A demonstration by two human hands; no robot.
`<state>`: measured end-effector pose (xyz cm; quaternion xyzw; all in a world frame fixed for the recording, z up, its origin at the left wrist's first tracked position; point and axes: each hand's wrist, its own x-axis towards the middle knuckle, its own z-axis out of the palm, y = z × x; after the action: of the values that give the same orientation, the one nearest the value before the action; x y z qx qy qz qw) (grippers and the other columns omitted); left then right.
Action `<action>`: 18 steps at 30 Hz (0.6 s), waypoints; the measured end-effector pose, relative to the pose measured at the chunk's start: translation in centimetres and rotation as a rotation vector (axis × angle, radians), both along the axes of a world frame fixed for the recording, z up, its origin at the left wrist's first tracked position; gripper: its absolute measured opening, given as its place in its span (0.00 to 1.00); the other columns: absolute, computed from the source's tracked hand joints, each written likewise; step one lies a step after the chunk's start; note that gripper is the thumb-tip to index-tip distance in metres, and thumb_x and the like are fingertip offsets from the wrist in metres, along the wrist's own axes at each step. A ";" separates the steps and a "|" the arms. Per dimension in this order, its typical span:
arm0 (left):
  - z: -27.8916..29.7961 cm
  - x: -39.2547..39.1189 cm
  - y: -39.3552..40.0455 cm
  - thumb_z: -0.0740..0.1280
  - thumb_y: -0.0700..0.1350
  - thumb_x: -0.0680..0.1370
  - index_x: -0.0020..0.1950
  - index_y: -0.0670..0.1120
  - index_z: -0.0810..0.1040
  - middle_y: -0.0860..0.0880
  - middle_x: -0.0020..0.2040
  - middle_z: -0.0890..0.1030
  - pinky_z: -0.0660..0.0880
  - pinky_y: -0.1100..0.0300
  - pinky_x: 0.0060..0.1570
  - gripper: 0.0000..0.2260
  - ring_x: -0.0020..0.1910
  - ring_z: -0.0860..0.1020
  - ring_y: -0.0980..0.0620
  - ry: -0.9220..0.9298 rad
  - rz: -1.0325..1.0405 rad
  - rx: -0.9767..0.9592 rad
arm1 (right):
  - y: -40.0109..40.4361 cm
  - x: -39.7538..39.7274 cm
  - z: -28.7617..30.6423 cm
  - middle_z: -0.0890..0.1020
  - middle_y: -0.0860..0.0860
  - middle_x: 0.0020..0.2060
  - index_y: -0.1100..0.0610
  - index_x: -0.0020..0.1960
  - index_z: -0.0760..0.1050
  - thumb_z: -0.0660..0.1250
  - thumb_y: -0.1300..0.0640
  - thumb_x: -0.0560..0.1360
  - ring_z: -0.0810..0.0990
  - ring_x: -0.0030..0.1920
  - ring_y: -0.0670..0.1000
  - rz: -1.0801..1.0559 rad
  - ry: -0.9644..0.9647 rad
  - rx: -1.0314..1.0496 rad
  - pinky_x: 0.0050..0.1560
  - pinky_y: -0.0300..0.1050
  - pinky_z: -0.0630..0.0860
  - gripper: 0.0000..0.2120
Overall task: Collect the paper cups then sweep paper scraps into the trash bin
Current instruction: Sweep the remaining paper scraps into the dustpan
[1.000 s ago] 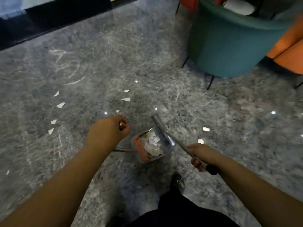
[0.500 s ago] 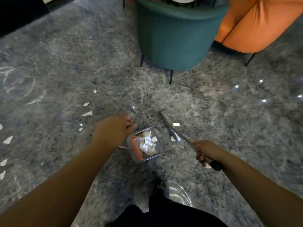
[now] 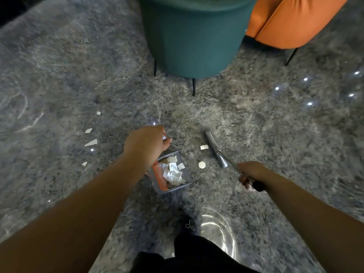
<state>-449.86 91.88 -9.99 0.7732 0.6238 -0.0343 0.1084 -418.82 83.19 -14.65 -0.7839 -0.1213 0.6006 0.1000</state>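
My left hand grips the top of the dustpan's upright handle. Below it the grey dustpan with an orange comb edge holds several white paper scraps. My right hand grips the broom's thin metal handle near its black end. The grey broom head rests on the floor right of the dustpan. Two scraps lie between the dustpan and the broom head. More scraps lie on the floor to the left. No paper cups are in view.
A teal round armchair on thin black legs stands straight ahead. An orange chair is at the upper right. The grey marble floor is glossy with light reflections. My dark-clothed leg and shoe are at the bottom centre.
The view has swung right, bringing the chairs closer. The broom head has moved right, away from the dustpan, and two scraps now lie between them. Both hands keep their grips.
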 end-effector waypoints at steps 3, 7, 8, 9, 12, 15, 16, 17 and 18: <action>0.0 0.2 0.8 0.61 0.60 0.79 0.55 0.49 0.76 0.55 0.30 0.71 0.62 0.63 0.25 0.16 0.27 0.69 0.58 0.000 0.007 -0.004 | 0.5 0.1 -1.1 0.71 0.55 0.25 0.58 0.45 0.68 0.54 0.60 0.80 0.68 0.17 0.48 0.055 0.022 -0.041 0.23 0.35 0.66 0.07; 0.2 0.5 1.1 0.61 0.60 0.79 0.53 0.50 0.76 0.55 0.30 0.71 0.62 0.62 0.25 0.15 0.27 0.69 0.57 0.014 0.009 0.006 | -0.2 -0.4 -2.4 0.71 0.55 0.20 0.58 0.45 0.68 0.56 0.56 0.80 0.67 0.18 0.49 0.105 0.085 -0.085 0.24 0.36 0.67 0.08; 0.3 0.7 1.2 0.61 0.60 0.79 0.53 0.50 0.76 0.54 0.30 0.72 0.63 0.62 0.26 0.15 0.27 0.70 0.56 0.018 0.007 0.002 | -0.5 -0.7 -2.6 0.71 0.55 0.20 0.57 0.46 0.69 0.56 0.56 0.81 0.67 0.18 0.49 0.118 0.111 -0.097 0.24 0.36 0.67 0.07; 0.3 0.8 1.2 0.61 0.60 0.79 0.52 0.50 0.75 0.54 0.31 0.73 0.63 0.62 0.26 0.15 0.28 0.70 0.56 0.020 0.005 -0.001 | -0.8 -1.0 -2.6 0.71 0.54 0.20 0.57 0.47 0.69 0.56 0.56 0.81 0.68 0.18 0.49 0.127 0.140 -0.108 0.23 0.36 0.67 0.06; 0.3 1.0 1.4 0.61 0.60 0.79 0.50 0.50 0.75 0.54 0.30 0.74 0.63 0.62 0.25 0.14 0.27 0.71 0.56 0.010 0.016 0.007 | -1.7 -2.0 -2.4 0.72 0.53 0.19 0.55 0.55 0.70 0.55 0.57 0.81 0.69 0.18 0.48 0.171 0.208 -0.124 0.22 0.35 0.68 0.07; 0.2 0.9 1.2 0.61 0.60 0.79 0.48 0.51 0.75 0.54 0.29 0.74 0.63 0.63 0.26 0.13 0.27 0.71 0.57 -0.031 0.036 0.006 | -2.6 -3.7 -1.4 0.71 0.52 0.17 0.55 0.60 0.71 0.54 0.57 0.82 0.68 0.17 0.47 0.219 0.245 -0.123 0.20 0.34 0.67 0.10; 0.2 0.9 1.1 0.61 0.60 0.78 0.48 0.52 0.74 0.54 0.29 0.74 0.63 0.63 0.26 0.13 0.27 0.71 0.57 -0.042 0.040 0.007 | -2.8 -4.2 -0.9 0.70 0.52 0.17 0.55 0.61 0.70 0.54 0.57 0.82 0.67 0.16 0.47 0.222 0.261 -0.120 0.20 0.34 0.67 0.11; 0.2 0.8 0.9 0.61 0.60 0.78 0.46 0.53 0.73 0.54 0.29 0.73 0.62 0.63 0.25 0.12 0.27 0.71 0.57 -0.049 0.044 0.010 | -3.1 -4.8 -0.5 0.69 0.52 0.17 0.56 0.62 0.70 0.54 0.57 0.82 0.67 0.16 0.47 0.222 0.274 -0.118 0.19 0.34 0.66 0.11; 0.3 0.6 0.8 0.61 0.61 0.78 0.45 0.54 0.72 0.55 0.30 0.73 0.62 0.63 0.25 0.11 0.28 0.71 0.58 -0.051 0.045 0.015 | -3.3 -5.3 -0.1 0.69 0.52 0.17 0.55 0.62 0.70 0.54 0.57 0.82 0.66 0.16 0.47 0.220 0.284 -0.115 0.19 0.33 0.65 0.11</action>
<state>-449.22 92.69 -9.68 0.7604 0.6384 -0.0075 0.1189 -424.09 79.91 -14.74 -0.6777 -0.1563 0.7185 0.0050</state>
